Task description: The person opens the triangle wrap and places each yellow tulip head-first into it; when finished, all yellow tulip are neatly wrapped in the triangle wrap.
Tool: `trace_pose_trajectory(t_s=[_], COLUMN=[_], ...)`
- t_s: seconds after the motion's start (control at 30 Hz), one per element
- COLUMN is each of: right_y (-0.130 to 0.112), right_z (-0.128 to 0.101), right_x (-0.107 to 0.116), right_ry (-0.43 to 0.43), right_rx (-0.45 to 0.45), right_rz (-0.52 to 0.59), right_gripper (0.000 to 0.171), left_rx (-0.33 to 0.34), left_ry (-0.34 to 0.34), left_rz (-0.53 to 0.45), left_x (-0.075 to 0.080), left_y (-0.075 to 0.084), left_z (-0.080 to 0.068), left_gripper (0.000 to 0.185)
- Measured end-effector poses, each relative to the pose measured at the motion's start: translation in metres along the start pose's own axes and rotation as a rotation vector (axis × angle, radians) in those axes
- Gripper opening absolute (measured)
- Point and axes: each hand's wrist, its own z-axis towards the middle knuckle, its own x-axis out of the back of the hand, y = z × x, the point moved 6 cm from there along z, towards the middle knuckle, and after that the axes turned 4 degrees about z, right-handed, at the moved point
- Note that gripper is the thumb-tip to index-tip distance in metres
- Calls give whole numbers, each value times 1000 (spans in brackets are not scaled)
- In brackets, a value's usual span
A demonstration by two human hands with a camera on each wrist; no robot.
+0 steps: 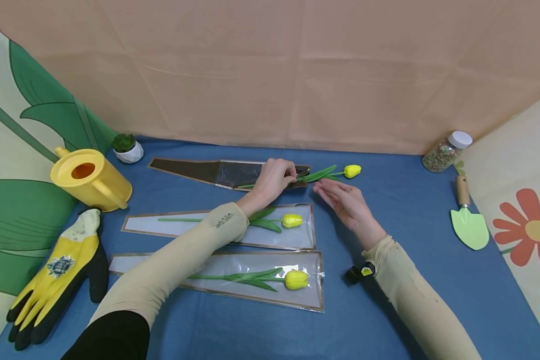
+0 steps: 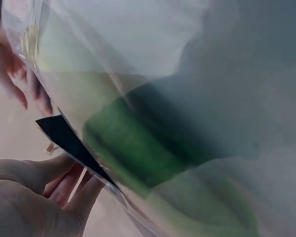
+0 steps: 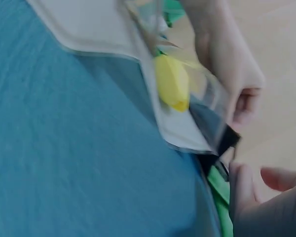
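Note:
A yellow tulip (image 1: 352, 171) lies at the back of the blue table (image 1: 405, 210), its stem inside a dark-backed clear sleeve (image 1: 206, 171) and its bud and leaves outside the mouth. My left hand (image 1: 291, 177) pinches the edge of that mouth. The left wrist view shows the black sleeve edge (image 2: 64, 134) between thumb and fingers, with a blurred green leaf (image 2: 148, 158) behind the plastic. My right hand (image 1: 326, 192) lies flat with straight fingers just in front of the leaves, holding nothing. In the right wrist view the bud (image 3: 172, 81) of a nearer tulip shows behind a sleeve.
Two more sleeved tulips (image 1: 292, 220) (image 1: 296, 279) lie nearer me. At the left are a yellow watering can (image 1: 89, 177), a small potted plant (image 1: 127, 147) and a yellow-and-black glove (image 1: 58, 280). A bead jar (image 1: 445, 151) and a green trowel (image 1: 468, 222) sit at the right.

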Motion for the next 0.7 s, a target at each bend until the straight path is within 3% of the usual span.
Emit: trace_pose_trajectory(t_s=[0.23,0.3,0.47,0.7], right_y=[-26,-28,-26,-24], right_z=[-10,-10,-8,-2], right_x=[24,27,30,30], right_ry=[121,140,182,216], right_rx=[46,30,-1,-16], right_rz=[220,258,310,343], right_gripper=[14,21,61,65], left_rx=[-4,1,0,-2], left_ry=[-15,-19,-15,-18], left_rz=[13,16,10,14], left_x=[-2,-3,-4,-5], left_y=[1,0,-1,-1], left_z=[-1,-2,-2,-1], left_gripper=[7,7,7,7])
